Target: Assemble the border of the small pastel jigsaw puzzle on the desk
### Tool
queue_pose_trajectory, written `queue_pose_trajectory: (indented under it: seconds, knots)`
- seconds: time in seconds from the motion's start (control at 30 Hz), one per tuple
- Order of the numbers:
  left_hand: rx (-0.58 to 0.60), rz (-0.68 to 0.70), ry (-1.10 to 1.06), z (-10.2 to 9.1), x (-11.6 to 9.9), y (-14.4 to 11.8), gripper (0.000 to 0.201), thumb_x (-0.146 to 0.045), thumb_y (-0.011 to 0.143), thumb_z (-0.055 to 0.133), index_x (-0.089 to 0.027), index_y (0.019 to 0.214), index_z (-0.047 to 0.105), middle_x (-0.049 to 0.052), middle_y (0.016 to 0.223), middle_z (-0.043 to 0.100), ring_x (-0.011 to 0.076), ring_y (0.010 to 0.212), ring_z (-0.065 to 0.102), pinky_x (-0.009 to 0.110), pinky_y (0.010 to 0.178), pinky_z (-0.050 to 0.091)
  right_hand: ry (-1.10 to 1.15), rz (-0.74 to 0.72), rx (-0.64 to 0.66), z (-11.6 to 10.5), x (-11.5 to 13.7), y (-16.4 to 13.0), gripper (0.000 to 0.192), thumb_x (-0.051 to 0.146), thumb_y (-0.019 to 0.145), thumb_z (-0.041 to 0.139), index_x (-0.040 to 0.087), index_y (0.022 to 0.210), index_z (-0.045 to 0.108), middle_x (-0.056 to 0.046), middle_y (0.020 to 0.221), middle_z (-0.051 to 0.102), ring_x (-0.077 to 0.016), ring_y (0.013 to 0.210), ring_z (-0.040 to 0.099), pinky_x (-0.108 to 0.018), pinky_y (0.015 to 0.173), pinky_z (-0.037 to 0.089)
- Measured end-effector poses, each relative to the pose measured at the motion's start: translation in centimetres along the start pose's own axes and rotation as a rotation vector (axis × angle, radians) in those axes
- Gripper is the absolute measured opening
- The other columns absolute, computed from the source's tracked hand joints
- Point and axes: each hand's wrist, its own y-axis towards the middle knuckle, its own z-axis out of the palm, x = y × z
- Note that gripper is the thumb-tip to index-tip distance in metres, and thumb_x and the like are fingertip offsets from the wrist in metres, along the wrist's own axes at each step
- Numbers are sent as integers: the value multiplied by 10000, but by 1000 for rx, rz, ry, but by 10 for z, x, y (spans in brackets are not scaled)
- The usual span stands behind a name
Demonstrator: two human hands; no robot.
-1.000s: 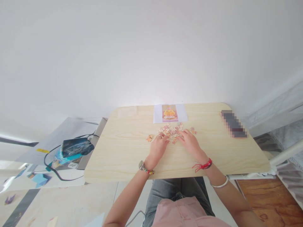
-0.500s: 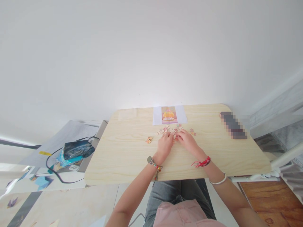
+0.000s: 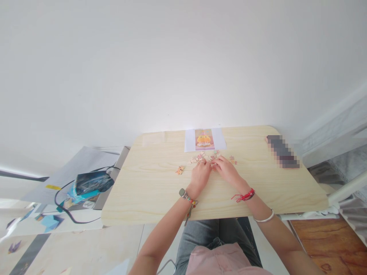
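Observation:
On the light wooden table (image 3: 149, 191) lies a small heap of loose jigsaw pieces (image 3: 210, 157), pink and cream. My left hand (image 3: 200, 173) and my right hand (image 3: 228, 171) rest side by side on the near edge of that heap, fingertips meeting among the pieces. Whether either hand pinches a piece is hidden by the fingers. A lone orange piece (image 3: 179, 170) lies apart, left of my left hand. Beyond the heap a white sheet with a printed picture of a yellow figure (image 3: 204, 139) lies flat.
A dark blurred rectangular object (image 3: 282, 151) lies at the table's far right. Left of the table, lower down, papers, a dark blue packet (image 3: 93, 181) and a black cable (image 3: 61, 206) lie on another surface. A white wall stands behind the table.
My left hand moved right and forward toward the right hand, so both now meet at the heap. The view shifted slightly downward.

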Motion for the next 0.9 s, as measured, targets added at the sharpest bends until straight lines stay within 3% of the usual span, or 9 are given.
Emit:
queue_pose_trajectory:
  seconds: [0.1, 0.27, 0.4, 0.57, 0.67, 0.9]
  knots:
    - [-2, 2, -21, 1, 0, 2, 202, -260, 899, 388, -193, 1001, 549, 94, 1018, 524, 192, 939, 552, 272, 716, 464, -44, 34, -6, -1, -1, 1, 242, 129, 830, 467, 175, 1027, 600, -61, 927, 551, -165, 876, 549, -278, 761, 438]
    - [-7, 3, -83, 3, -2, 4, 195, -203, 896, 382, -183, 996, 548, 106, 1024, 515, 198, 961, 545, 284, 727, 465, -88, 44, -16, -1, -3, 2, 194, 161, 841, 465, 180, 944, 628, -58, 895, 556, -168, 849, 552, -275, 722, 443]
    - [-41, -28, -179, -5, 1, 3, 206, -200, 899, 362, -159, 946, 559, 117, 1037, 523, 191, 929, 554, 298, 735, 460, 9, 15, -90, -6, -2, 1, 179, 178, 855, 456, 186, 890, 631, -48, 863, 567, -161, 831, 558, -286, 742, 445]
    - [-57, -8, -371, -22, 19, -7, 238, -263, 894, 381, -162, 819, 583, 39, 795, 597, 133, 766, 561, 243, 693, 446, 90, -131, -138, -14, 10, -5, 204, 177, 849, 472, 212, 989, 616, -59, 940, 578, -166, 894, 559, -287, 768, 449]
    - [-53, 3, -464, -30, 32, -16, 258, -293, 877, 393, -166, 761, 586, 2, 690, 590, 114, 649, 536, 228, 615, 435, 42, -194, -119, -16, 23, -6, 207, 201, 868, 446, 217, 948, 637, -62, 908, 577, -163, 845, 563, -275, 734, 450]
    - [-156, -43, -529, -36, 59, -45, 184, -252, 850, 449, -162, 775, 591, 15, 756, 577, 108, 691, 528, 226, 653, 429, 16, -320, -73, -2, 51, 10, 226, 199, 883, 424, 191, 845, 647, -62, 825, 576, -153, 778, 546, -256, 696, 432]
